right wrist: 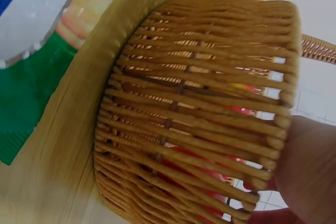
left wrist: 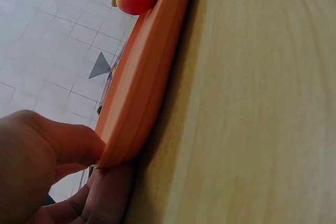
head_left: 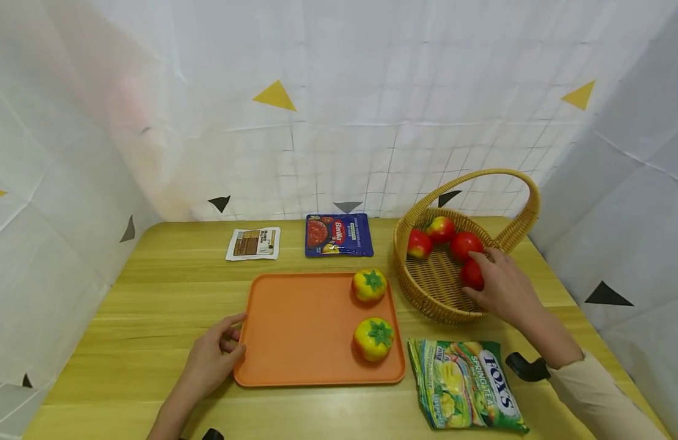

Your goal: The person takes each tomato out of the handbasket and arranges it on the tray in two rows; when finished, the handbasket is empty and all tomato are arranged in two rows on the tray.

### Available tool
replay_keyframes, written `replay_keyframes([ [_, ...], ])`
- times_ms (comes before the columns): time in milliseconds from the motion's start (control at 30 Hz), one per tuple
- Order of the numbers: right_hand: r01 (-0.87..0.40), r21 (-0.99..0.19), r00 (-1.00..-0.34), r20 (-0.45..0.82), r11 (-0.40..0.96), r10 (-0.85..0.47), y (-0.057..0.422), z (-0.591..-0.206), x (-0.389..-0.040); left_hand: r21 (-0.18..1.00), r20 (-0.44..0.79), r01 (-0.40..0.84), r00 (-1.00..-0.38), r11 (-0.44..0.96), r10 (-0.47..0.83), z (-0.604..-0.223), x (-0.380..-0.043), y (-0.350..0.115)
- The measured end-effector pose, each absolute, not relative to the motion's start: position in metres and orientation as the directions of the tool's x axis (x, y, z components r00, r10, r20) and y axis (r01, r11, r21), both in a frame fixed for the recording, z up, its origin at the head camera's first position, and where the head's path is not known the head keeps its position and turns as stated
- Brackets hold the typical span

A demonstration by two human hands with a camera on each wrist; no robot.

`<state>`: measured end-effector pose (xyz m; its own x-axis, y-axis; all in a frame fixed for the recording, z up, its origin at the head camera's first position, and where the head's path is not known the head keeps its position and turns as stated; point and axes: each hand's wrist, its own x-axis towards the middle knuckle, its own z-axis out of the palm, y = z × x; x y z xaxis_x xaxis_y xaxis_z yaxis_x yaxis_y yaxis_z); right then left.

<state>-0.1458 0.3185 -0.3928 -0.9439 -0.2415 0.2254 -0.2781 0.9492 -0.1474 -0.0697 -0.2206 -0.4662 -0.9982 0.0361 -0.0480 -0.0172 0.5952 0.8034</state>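
Note:
My left hand (head_left: pixel 212 357) pinches the left edge of an orange tray (head_left: pixel 300 330), thumb above and fingers at the underside in the left wrist view. Two yellow-red toy persimmons (head_left: pixel 374 339) with green leaf tops sit along the tray's right side. Over the right rim of a wicker basket (head_left: pixel 434 305) reaches my right hand (head_left: pixel 506 284), its thumb and fingers around a round red fruit (head_left: pixel 472 275). Another red fruit (head_left: pixel 466 246) lies just behind it, and two red-yellow fruits (head_left: pixel 441 230) rest at the basket's back left. The basket wall partly hides the right fingers in the right wrist view.
A green Fox's candy bag (head_left: pixel 467 385) lies in front of the basket. Behind the tray are a blue Barilla pouch (head_left: pixel 339 235) and a small white-and-brown packet (head_left: pixel 254 244). The basket's tall handle (head_left: pixel 482 173) arches over it. White sheeting encloses the wooden table (head_left: pixel 151 305).

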Motion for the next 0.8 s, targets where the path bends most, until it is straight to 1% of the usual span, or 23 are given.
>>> replay_keyframes([
  [333,-0.267,-0.091,-0.953,0.171,0.959,-0.249,0.322,-0.399,-0.154,0.795,-0.044,-0.014,-0.998,0.606,0.035,-0.465,-0.070,-0.220],
  [567,-0.269,-0.043,-0.959,0.107,0.962,-0.263,0.323,-0.403,-0.162,0.814,-0.046,-0.016,-0.998,0.581,0.037,-0.465,-0.070,-0.220],
  [800,-0.287,-0.049,-0.955,0.088,0.957,-0.282,0.323,-0.404,-0.164,0.819,-0.050,-0.021,-0.998,0.574,0.034,-0.464,-0.068,-0.219],
])
